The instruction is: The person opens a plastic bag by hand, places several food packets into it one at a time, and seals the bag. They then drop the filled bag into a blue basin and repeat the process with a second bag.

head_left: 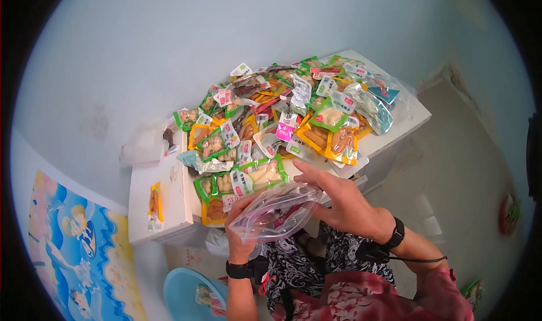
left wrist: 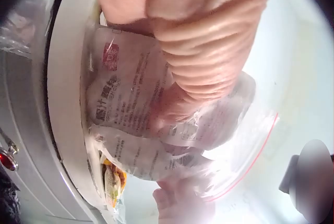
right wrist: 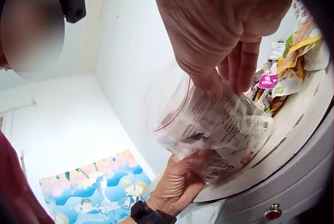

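A clear zip-lock bag [head_left: 276, 211] with a red seal line is held between both hands in front of the table. Printed packets [left wrist: 128, 86] with small dark text and a red logo show through its plastic. My left hand [head_left: 238, 236] grips the bag's left side, and in the left wrist view its thumb [left wrist: 180, 106] presses across the printed packets. On the other side, my right hand [head_left: 358, 208] pinches the bag near its top edge. From the right wrist, the fingers [right wrist: 245, 65] are seen bent at the bag [right wrist: 224, 125], below the red seal line.
A heap of snack packets [head_left: 271, 118] covers much of the white table [head_left: 406, 121]. One orange-edged packet [head_left: 155, 202] lies on the left part beside a clear plastic container [head_left: 144, 149]. A blue basin [head_left: 186, 290] with packets inside stands on the floor.
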`<act>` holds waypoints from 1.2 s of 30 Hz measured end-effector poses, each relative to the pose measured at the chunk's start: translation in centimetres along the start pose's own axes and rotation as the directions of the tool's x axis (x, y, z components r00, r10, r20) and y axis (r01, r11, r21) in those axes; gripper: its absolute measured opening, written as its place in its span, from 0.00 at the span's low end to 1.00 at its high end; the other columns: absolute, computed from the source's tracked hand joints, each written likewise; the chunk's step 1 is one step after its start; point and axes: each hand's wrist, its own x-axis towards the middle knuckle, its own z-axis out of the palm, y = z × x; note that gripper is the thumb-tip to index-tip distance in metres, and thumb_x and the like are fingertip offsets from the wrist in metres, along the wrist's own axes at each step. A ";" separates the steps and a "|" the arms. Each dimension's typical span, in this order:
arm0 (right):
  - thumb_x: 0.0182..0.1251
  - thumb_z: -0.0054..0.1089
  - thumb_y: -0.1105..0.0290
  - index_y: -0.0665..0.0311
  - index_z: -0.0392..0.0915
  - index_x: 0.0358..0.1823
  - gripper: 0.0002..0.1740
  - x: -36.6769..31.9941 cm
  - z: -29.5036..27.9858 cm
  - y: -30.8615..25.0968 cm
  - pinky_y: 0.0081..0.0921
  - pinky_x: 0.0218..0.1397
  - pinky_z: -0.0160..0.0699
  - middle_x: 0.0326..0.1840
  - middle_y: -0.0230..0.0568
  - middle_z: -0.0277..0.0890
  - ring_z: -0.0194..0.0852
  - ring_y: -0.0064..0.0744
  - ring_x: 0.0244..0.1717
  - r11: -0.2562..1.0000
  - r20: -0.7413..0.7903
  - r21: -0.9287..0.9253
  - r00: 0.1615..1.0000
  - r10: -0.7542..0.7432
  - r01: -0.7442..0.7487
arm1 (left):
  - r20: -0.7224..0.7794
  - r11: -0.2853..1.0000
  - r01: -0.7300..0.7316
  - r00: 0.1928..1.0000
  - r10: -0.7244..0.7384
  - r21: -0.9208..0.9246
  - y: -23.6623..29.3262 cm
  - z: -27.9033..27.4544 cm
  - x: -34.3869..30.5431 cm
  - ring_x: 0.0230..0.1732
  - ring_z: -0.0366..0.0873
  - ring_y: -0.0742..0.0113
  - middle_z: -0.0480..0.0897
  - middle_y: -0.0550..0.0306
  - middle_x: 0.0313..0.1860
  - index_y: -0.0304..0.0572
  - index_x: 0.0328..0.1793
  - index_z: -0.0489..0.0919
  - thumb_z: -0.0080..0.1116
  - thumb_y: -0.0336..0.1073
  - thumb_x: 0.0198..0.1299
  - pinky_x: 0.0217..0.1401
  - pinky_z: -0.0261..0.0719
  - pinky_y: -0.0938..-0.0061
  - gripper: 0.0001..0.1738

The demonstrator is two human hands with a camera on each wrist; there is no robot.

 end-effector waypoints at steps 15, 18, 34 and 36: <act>0.58 0.71 0.78 0.60 0.85 0.48 0.16 -2.1 -1.4 -2.4 0.40 0.60 0.83 0.74 0.52 0.77 0.83 0.50 0.65 0.916 -0.159 -0.261 0.922 -0.353 0.306 | 0.050 0.963 -0.229 0.973 0.224 0.142 0.6 0.1 1.2 0.63 0.84 0.56 0.87 0.46 0.62 0.34 0.59 0.85 0.74 0.30 0.61 0.70 0.78 0.63 0.20; 0.55 0.71 0.76 0.59 0.87 0.46 0.15 -1.4 -0.6 -2.9 0.41 0.61 0.81 0.76 0.50 0.76 0.82 0.51 0.67 0.842 -0.080 -0.432 0.917 -0.391 0.322 | 0.030 0.967 -0.223 0.975 0.221 0.127 0.6 0.4 1.2 0.61 0.85 0.56 0.88 0.47 0.60 0.35 0.59 0.85 0.74 0.28 0.59 0.68 0.79 0.63 0.21; 0.54 0.68 0.74 0.58 0.87 0.50 0.19 0.4 1.8 -0.6 0.44 0.62 0.81 0.62 0.42 0.84 0.82 0.46 0.65 0.741 0.004 -0.626 0.952 -0.307 0.242 | 0.063 0.930 -0.305 0.952 0.299 0.203 1.0 1.0 0.6 0.61 0.86 0.52 0.87 0.47 0.60 0.36 0.63 0.85 0.71 0.23 0.52 0.66 0.80 0.65 0.29; 0.55 0.69 0.75 0.59 0.87 0.51 0.19 0.4 1.5 -0.9 0.44 0.61 0.82 0.63 0.44 0.84 0.82 0.47 0.65 0.760 -0.009 -0.599 0.947 -0.321 0.252 | 0.058 0.919 -0.335 0.942 0.330 0.209 1.1 1.3 0.6 0.61 0.86 0.51 0.87 0.46 0.61 0.37 0.64 0.85 0.71 0.22 0.51 0.66 0.81 0.64 0.29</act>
